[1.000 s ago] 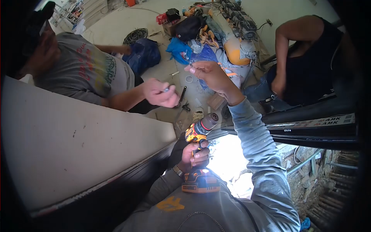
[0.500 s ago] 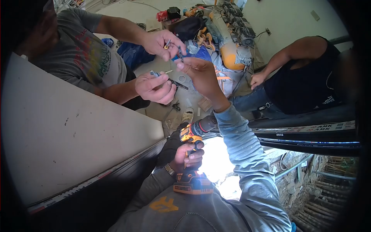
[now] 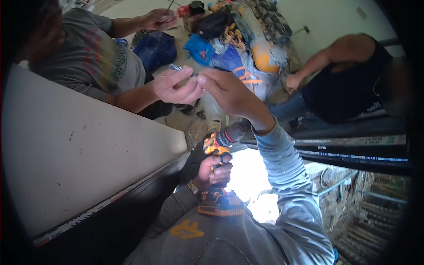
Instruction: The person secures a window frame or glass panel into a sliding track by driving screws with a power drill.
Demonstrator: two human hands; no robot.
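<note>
My left hand (image 3: 215, 172) is closed around the grip of a yellow and black cordless drill (image 3: 217, 145), its chuck angled up to the right and its battery near my chest. Reaching forward, my right hand (image 3: 225, 90) pinches thumb and fingers together at the fingertips of a co-worker's hand (image 3: 176, 86). Whatever is between those fingers is too small and covered to name. A small shiny metal piece (image 3: 175, 67) shows at the top of the co-worker's hand. That person's other hand (image 3: 159, 19), farther back, holds a thin dark rod.
A pale panel (image 3: 97, 137) with a dark edge runs along the left. Another person in a dark sleeveless top (image 3: 344, 88) is on the right, beyond dark rails (image 3: 353, 148). Bags, an orange and white container (image 3: 265, 57) and a blue bag (image 3: 198, 47) lie on the floor ahead.
My right hand has moved from the co-worker's far hand down to their nearer hand, and the fingers now meet. The co-worker's far hand has drawn back and up. The drill is nearly still.
</note>
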